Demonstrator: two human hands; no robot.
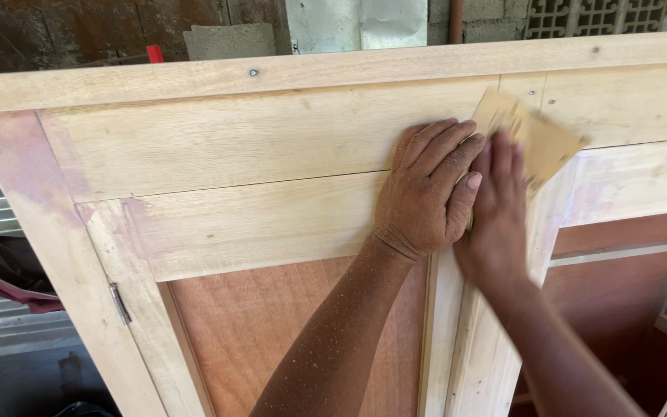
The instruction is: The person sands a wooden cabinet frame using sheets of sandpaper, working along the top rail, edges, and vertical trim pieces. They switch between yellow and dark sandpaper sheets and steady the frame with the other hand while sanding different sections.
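Right hand [498, 205] presses sandpaper [538, 139] on cabinet frame [272, 131]; left hand [430, 189] alongside.

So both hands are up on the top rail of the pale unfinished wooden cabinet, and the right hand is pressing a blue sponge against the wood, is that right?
Not quite. The head view shows the right hand pressing a tan sheet of sandpaper, not a blue sponge. The rest holds: the left hand lies beside it, both near the top of the pale unfinished wooden cabinet.

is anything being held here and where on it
The right hand presses a tan sandpaper sheet by its lower left end against the wooden cabinet; the left hand holds nothing.
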